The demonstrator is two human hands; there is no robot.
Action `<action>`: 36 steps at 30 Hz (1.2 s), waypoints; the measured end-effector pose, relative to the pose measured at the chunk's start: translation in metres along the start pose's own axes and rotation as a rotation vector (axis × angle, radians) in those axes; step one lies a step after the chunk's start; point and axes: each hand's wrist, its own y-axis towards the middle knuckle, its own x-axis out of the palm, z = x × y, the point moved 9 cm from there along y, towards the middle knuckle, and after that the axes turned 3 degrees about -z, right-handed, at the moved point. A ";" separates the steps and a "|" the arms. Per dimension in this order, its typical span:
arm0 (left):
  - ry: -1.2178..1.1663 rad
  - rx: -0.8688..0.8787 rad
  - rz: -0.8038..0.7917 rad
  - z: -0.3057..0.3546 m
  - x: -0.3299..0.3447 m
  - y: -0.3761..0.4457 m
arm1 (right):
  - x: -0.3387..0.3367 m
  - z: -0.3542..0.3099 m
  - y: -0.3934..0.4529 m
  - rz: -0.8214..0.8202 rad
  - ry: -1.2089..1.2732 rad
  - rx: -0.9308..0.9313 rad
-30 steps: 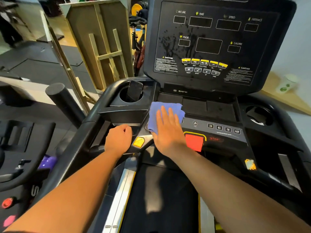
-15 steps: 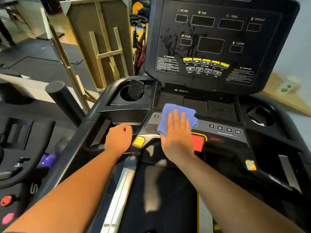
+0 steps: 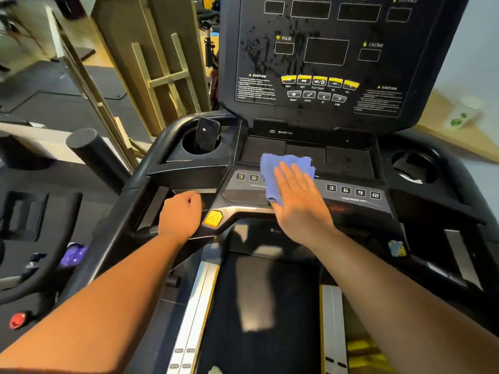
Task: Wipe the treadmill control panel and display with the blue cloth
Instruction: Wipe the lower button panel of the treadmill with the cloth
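Note:
My right hand (image 3: 299, 201) lies flat, fingers spread, pressing the blue cloth (image 3: 280, 168) onto the lower control panel (image 3: 353, 194), between the two rows of number buttons. The hand covers the red stop button. My left hand (image 3: 181, 214) is curled around the left handrail (image 3: 151, 168), beside a yellow button (image 3: 213, 218). Above stands the upright black display (image 3: 326, 52), with dark streaks and spots across its left half.
A dark phone (image 3: 206, 133) stands in the left cup holder; the right cup holder (image 3: 414, 166) holds a scrap of white. The treadmill belt (image 3: 264, 306) runs below. Wooden frames (image 3: 162, 66) lean at the left. Another machine (image 3: 29, 238) is at far left.
My right hand has slid the cloth rightward along the lower panel, uncovering the left number buttons and hiding the red stop button. The left hand has stayed on the rail.

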 end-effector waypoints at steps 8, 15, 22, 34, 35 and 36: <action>0.008 0.019 -0.005 0.001 0.003 0.001 | -0.046 0.135 -0.098 0.212 -0.014 0.321; 0.016 0.029 0.010 0.001 0.002 0.001 | -0.055 0.148 -0.097 0.343 -0.005 0.634; -0.015 0.007 0.006 0.000 0.003 0.000 | -0.015 0.044 -0.026 0.126 -0.109 0.393; -0.043 0.012 -0.014 -0.001 0.003 0.000 | 0.014 -0.063 -0.018 -0.084 -0.142 -0.306; -0.043 0.013 -0.015 -0.001 0.004 0.000 | 0.009 -0.053 -0.026 -0.057 -0.171 -0.286; -0.041 0.016 -0.014 -0.001 0.004 0.000 | 0.005 -0.043 -0.030 -0.010 -0.186 -0.234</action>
